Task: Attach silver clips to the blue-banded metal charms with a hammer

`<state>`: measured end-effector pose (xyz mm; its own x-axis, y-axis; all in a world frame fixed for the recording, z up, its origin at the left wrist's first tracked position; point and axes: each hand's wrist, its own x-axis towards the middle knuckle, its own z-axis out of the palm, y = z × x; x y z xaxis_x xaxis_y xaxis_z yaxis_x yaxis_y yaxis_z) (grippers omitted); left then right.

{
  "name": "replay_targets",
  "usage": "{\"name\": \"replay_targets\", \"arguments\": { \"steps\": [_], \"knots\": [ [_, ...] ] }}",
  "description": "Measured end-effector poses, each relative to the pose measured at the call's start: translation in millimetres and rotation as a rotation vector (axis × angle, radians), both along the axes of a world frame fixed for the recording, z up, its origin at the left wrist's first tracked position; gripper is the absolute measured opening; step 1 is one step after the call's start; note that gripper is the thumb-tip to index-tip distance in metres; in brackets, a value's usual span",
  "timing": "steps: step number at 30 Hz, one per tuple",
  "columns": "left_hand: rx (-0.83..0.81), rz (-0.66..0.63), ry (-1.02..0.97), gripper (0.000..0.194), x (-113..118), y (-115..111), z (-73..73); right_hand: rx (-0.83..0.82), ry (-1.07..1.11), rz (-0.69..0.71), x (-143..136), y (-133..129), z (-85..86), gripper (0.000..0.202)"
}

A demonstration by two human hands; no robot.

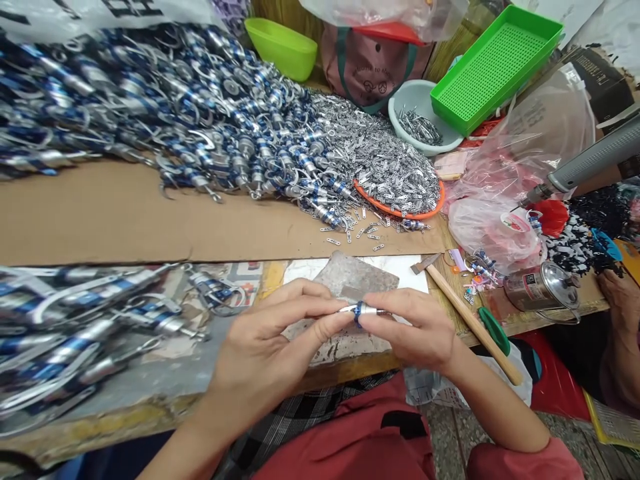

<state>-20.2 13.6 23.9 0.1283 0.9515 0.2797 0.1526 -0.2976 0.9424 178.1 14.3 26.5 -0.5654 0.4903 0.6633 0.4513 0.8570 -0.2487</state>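
Observation:
Between my two hands is a small silver and blue metal part [367,310], held level over the front edge of the bench. My left hand [280,340] pinches its left end between thumb and fingertips. The fingers of my right hand [417,327] close round its right end, which they partly cover. Just behind the hands lies a flat grey metal plate [353,273] on a white sheet. Similar silver and blue parts [75,347] are heaped at the left front, and a bigger pile [200,113] of them spreads across the back.
An orange-rimmed tray [430,215] overflows with small metal links. A wooden-handled hammer [473,320] lies on the right, beside green-handled scissors [494,331] and a metal mug [533,287]. Upper right are an electric screwdriver [595,160], a green basket [500,67] and a bowl [400,100]. Another person's hand [620,300] shows far right.

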Motion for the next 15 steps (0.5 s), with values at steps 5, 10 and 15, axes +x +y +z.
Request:
{"name": "replay_targets", "arguments": {
  "steps": [5,10,15],
  "knots": [
    [-0.219,-0.068,-0.138,0.008,1,-4,-5.7,-0.151,0.058,-0.057,-2,-6,-0.1,0.024],
    [-0.394,-0.066,-0.269,0.008,8,-10,-8.8,-0.161,0.015,-0.080,1,-15,0.9,0.028],
    [-0.546,-0.037,-0.374,0.009,15,-16,-11.6,-0.251,0.073,-0.126,-2,-18,0.8,0.020]
  ]
}}
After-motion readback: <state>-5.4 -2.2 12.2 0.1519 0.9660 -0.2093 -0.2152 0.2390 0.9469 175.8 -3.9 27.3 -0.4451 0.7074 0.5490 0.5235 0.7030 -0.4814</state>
